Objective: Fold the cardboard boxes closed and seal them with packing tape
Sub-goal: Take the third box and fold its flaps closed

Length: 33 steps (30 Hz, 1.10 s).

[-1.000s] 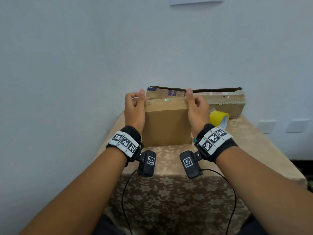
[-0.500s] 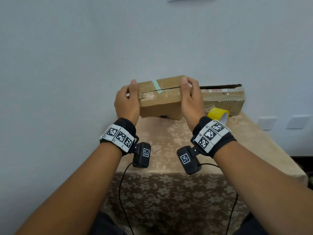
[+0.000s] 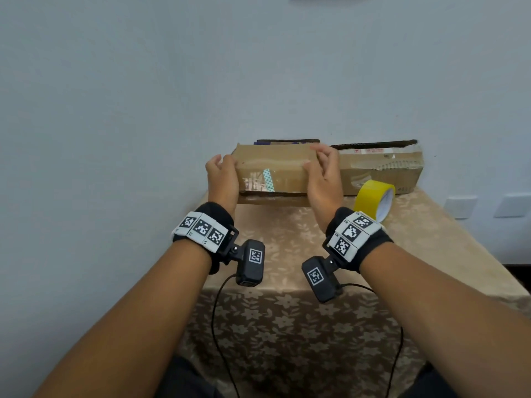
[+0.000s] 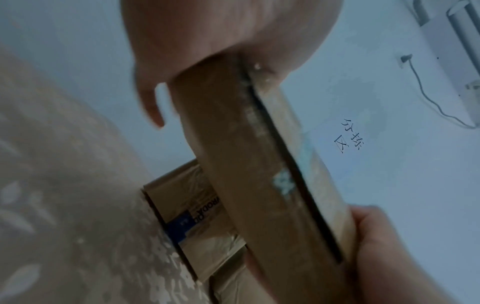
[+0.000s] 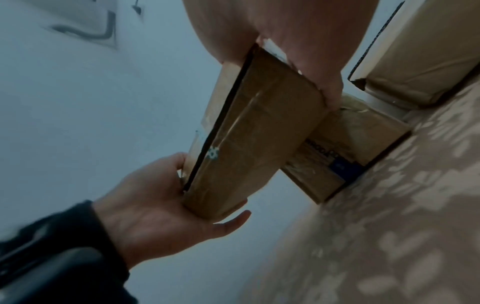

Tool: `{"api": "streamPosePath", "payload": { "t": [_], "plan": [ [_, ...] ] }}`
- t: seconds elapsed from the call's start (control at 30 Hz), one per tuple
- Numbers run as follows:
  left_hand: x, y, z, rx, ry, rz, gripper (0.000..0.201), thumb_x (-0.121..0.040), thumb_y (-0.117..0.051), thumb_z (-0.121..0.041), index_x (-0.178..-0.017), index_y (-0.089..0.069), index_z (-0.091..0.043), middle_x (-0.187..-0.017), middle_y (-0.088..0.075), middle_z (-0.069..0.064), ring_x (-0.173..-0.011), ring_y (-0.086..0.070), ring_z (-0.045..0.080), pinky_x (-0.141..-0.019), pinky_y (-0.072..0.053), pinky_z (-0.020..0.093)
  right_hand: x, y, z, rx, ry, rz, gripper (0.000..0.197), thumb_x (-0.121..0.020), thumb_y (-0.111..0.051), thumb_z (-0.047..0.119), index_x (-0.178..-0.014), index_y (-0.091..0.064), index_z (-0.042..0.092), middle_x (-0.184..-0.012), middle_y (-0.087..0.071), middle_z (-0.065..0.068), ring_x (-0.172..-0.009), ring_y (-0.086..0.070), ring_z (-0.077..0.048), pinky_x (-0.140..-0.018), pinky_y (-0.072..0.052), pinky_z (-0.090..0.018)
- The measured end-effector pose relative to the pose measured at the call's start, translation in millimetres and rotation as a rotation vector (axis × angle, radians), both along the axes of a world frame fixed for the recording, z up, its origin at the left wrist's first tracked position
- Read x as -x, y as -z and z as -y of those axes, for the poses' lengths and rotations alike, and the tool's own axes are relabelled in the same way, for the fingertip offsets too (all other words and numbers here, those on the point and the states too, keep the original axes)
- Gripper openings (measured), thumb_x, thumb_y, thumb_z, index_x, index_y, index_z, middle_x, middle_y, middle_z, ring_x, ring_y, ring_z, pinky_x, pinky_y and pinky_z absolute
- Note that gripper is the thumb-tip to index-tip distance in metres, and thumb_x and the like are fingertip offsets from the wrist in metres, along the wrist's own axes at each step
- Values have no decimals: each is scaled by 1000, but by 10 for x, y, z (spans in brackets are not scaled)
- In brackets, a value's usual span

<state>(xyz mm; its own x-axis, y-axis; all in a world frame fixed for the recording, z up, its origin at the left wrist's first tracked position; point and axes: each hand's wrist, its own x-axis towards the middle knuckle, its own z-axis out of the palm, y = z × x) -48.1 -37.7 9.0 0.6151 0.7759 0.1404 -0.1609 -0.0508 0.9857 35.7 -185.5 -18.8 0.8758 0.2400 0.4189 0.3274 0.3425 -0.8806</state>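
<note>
Floral tablecloth [image 3: 301, 326], wall sockets [image 3: 459, 207], handwritten wall characters [image 4: 350, 135].

In the middle of the frame, the left hand [image 3: 222, 179] and right hand [image 3: 323, 179] hold a brown box [image 3: 273, 168] by its two ends, above the table [image 3: 431, 239]. A bigger box [image 3: 382, 170] sits behind, to the right. Yellow tape [image 3: 373, 201] stands just beside it.

Handwritten "分拣区" stands on the wall [image 4: 350, 135]; other print is unreadable.
</note>
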Motion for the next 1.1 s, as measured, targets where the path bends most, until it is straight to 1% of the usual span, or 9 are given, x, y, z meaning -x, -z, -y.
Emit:
{"api": "streamPosePath", "payload": {
  "t": [0.07, 0.17, 0.37, 0.43, 0.53, 0.7, 0.83, 0.9, 1.1],
  "plan": [
    [33, -5, 3, 90, 85, -106, 29, -101, -45, -42, -99, -60, -18, -96, -68, 4, -86, -69, 23, -81, -57, 41, -3, 47, 27, 19, 0, 10, 48, -104, -40, 1, -146, -43, 23, -152, -45, 2, -125, -44, 13, -92, -47, -10],
    [39, 23, -35, 122, 160, -79, 40, -98, -54, -58, -103, -68, -21, -95, -77, 2, -87, -74, 21, -79, -60, 39, -12, 58, 26, 39, -10, 3, 61, -103, -37, 0, -159, -28, 22, -166, -29, 2, -147, -30, -3, -103, -43, -11],
    [112, -4, -52, 133, 308, 160, 22, -102, -55, -25, -117, -69, -18, -105, -77, 4, -91, -73, 20, -73, -58, 31, -77, -23, 23, 152, -110, -139, 72, -107, -53, 33, -164, -8, 29, -150, -30, 19, -133, -32, 1, -111, -30, -25],
    [160, 19, -93, 164, 383, 135, 26, -98, -53, -14, -119, -67, -18, -103, -76, 1, -90, -72, 20, -77, -59, 34, -147, 32, 30, 147, -164, -224, 73, -103, -62, 28, -162, -18, 28, -147, -45, 16, -133, -50, -9, -114, -40, -35],
    [185, 78, -160, 109, 369, -25, 51, -76, -46, 7, -119, -65, -13, -105, -73, 2, -101, -65, 25, -87, -54, 41, -200, 121, 78, 146, -249, -332, 75, -93, -66, -4, -156, -36, 24, -136, -65, -3, -115, -68, -24, -100, -56, -51],
    [150, 230, -259, -12, 274, -279, 72, -28, -45, -1, -98, -60, -3, -111, -69, 19, -109, -62, 43, -67, -52, 35, -128, 71, 111, 195, -324, -331, 97, -80, -62, -24, -157, -33, 28, -140, -52, -7, -114, -61, -26, -74, -61, -41],
    [177, 140, -183, 174, 372, -35, 54, -80, -60, -35, -125, -65, -6, -137, -62, 19, -128, -57, 40, -103, -50, 54, -117, 32, 74, 56, -231, -403, 75, -78, -87, 29, -135, -39, 30, -137, -57, -6, -122, -60, -24, -103, -52, -54],
    [160, 124, -153, 201, 419, 2, 68, -95, -46, -66, -136, -63, -14, -134, -66, 16, -123, -64, 33, -101, -53, 51, -98, 4, 56, 70, -151, -402, 73, -67, -85, 61, -121, -43, 36, -134, -58, -1, -123, -58, -20, -110, -46, -52],
    [111, 177, -174, 193, 381, -12, 53, -78, -60, -39, -120, -67, -8, -116, -66, 13, -105, -60, 30, -84, -52, 41, -83, 15, 70, 146, -72, -378, 68, -69, -71, 38, -133, -53, 32, -125, -62, -2, -116, -61, -27, -99, -53, -48]
  ]
}}
